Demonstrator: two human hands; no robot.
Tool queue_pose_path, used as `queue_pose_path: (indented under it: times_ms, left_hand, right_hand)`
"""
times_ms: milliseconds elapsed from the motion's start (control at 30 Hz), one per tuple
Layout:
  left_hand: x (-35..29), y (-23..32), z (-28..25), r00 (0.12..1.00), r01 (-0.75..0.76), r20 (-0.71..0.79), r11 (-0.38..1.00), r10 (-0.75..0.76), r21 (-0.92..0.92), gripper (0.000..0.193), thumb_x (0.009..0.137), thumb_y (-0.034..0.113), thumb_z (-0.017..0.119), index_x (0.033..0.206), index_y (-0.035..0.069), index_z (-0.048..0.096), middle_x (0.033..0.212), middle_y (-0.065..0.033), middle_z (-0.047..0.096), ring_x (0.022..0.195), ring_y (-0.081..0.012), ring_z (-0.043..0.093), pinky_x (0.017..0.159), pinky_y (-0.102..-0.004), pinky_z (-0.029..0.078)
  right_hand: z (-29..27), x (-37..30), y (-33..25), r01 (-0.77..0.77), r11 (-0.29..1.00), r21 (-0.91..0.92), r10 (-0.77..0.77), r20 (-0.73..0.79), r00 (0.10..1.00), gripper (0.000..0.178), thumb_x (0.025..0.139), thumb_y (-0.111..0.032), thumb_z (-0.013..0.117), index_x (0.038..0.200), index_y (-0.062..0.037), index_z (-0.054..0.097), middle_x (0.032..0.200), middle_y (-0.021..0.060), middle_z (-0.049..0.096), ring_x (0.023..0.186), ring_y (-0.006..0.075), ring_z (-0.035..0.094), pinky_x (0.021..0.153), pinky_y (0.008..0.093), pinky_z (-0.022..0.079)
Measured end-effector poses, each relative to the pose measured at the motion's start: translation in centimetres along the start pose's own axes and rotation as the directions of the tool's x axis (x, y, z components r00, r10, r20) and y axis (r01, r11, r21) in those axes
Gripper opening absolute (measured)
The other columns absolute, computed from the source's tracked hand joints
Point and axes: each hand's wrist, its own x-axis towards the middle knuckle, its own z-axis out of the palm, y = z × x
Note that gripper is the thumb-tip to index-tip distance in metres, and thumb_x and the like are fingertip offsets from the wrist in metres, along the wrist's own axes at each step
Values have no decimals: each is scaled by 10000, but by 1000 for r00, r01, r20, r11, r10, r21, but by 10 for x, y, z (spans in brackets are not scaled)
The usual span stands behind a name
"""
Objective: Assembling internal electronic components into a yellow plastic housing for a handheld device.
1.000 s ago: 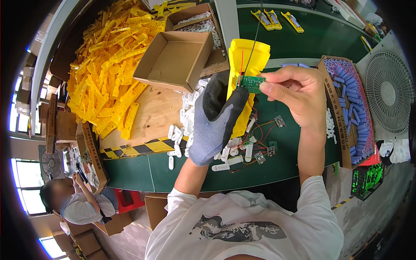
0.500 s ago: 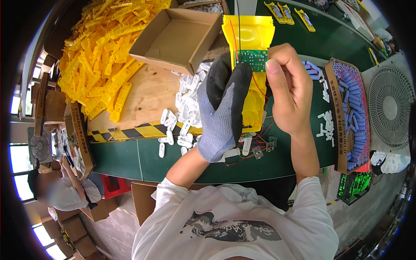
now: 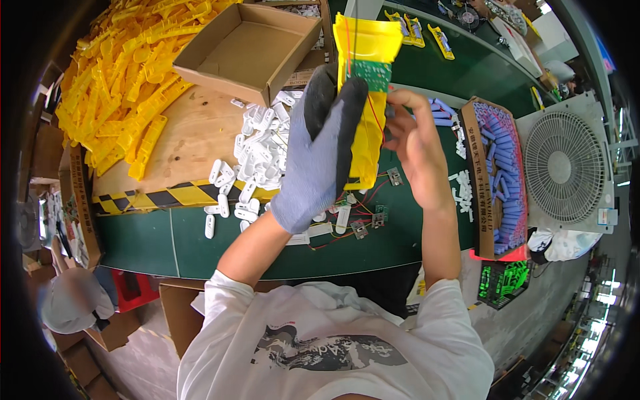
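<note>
My left hand (image 3: 313,147), in a grey glove with black fingers, grips a long yellow plastic housing (image 3: 368,143), tilted upright above the table. A green circuit board (image 3: 371,75) sits across the housing's upper part. A thin red wire (image 3: 375,112) runs down from the board along the housing, and another red wire and a dark wire pass above it. My right hand (image 3: 420,150), bare, is at the housing's right edge with its fingers curled; what they hold, if anything, is hidden. Below lie small circuit boards with red wires (image 3: 360,230) and white plastic pieces (image 3: 260,150).
Yellow housings (image 3: 127,87) are heaped at the far left beside an open cardboard box (image 3: 250,50). To the right stand a carton (image 3: 475,180) of blue cylindrical cells and a fan (image 3: 565,167). Filled yellow housings (image 3: 441,43) lie at the back. Another person (image 3: 77,300) is at lower left.
My right hand has moved down from beside the circuit board to the housing's side, its fingers curling further. My left hand still grips the housing. The whole view has shifted, moving the scene leftward.
</note>
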Motion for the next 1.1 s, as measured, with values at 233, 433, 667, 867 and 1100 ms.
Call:
queue_pose_path:
  times_ms: [233,433,667,867,1100]
  left_hand:
    - [7,-4,-5,998,38,45,998,-36,-56,270,957,293,507,1047,39,524,824,-61,619,697,-89,598,595,-222,488]
    - [16,-20,1,999,31,12,999,-32,16,276,952,283,519,1075,36,533,818,-52,611,637,-106,598,554,-239,490]
    - [16,-38,-7,996,15,90,998,-21,65,263,931,226,531,1075,6,547,938,-95,610,799,-159,625,674,-275,517]
    - [8,-29,-18,923,-365,276,839,268,404,271,928,205,535,1105,1,521,996,-107,557,825,-210,606,734,-315,514]
    - [11,-20,-10,966,232,131,970,-221,-71,277,945,285,503,1092,52,526,950,-91,601,785,-202,617,668,-303,513]
  right_hand:
    - [-14,-46,-23,-286,870,-401,345,82,935,254,873,-128,612,1093,-1,594,773,51,634,613,62,546,554,199,412]
    - [8,-50,-31,98,852,-514,-188,-127,974,161,865,-107,593,858,15,698,582,27,564,485,49,470,419,214,293]
    - [23,-39,-8,295,840,-455,-374,-91,923,198,789,-40,677,982,-1,703,722,70,621,565,95,531,488,220,377]
    - [22,-40,-7,334,768,-546,-384,25,923,270,735,-14,729,1003,1,696,817,94,647,657,127,611,564,225,467]
    - [17,-50,7,315,732,-605,-342,74,937,182,761,-57,700,937,-11,714,810,83,646,616,113,576,494,210,402]
